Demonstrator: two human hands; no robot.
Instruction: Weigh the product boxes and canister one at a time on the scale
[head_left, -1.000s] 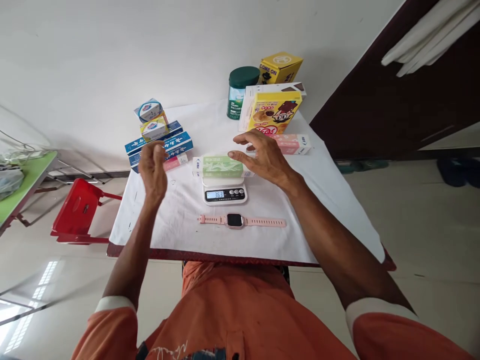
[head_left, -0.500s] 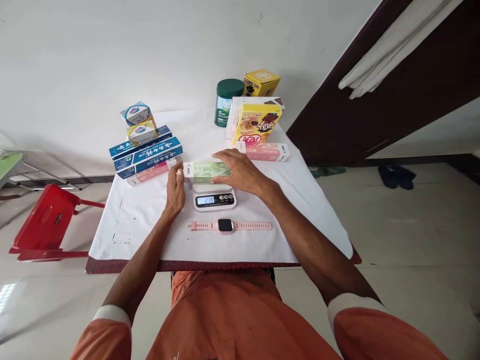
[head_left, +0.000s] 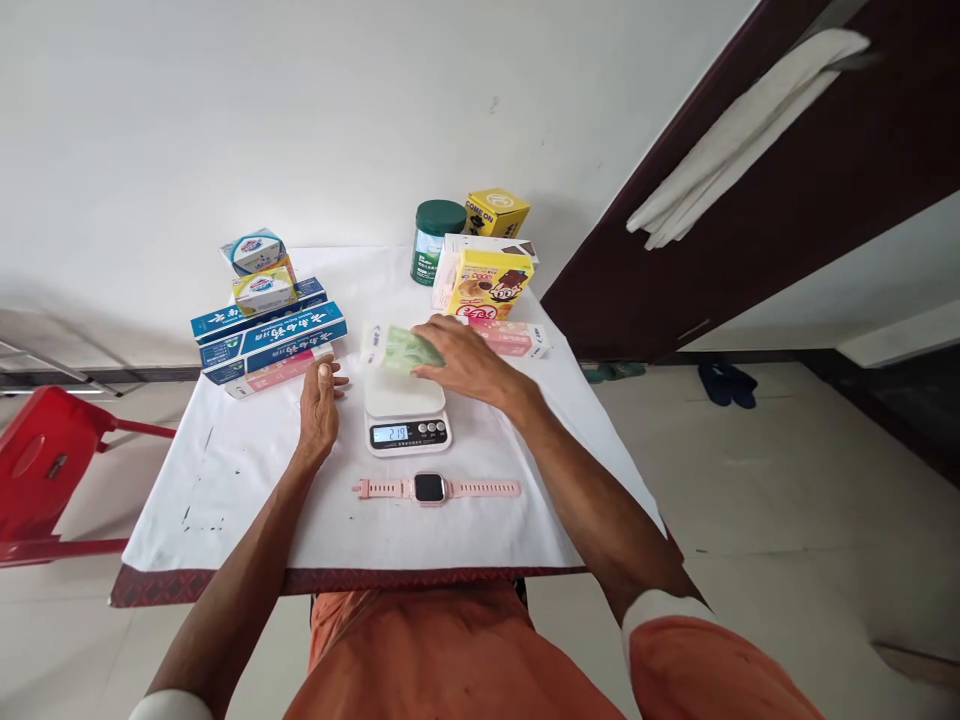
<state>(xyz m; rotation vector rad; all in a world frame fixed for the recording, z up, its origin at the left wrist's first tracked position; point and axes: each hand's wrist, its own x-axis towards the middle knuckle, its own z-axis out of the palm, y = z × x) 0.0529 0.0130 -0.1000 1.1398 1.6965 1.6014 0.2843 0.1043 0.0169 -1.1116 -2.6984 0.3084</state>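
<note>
My right hand grips the right end of a green-and-white toothpaste box, which is tilted above the white platform of a digital kitchen scale. The scale's display reads 219. My left hand is apart from the box, fingers spread and holding nothing, close to the end of a pink-and-white box. Blue toothpaste boxes lie just behind that pink box. In front of the scale a pink smartwatch is stretched out flat.
Small soap boxes are stacked on the blue boxes at left. At the back right stand a green-lidded canister, a yellow snack box and a yellow carton; another pink box lies before them. A red chair stands left.
The green box has left my left hand and tilted up off the scale in my right hand. My left hand has opened and drawn away to the left. The camera view has shifted.
</note>
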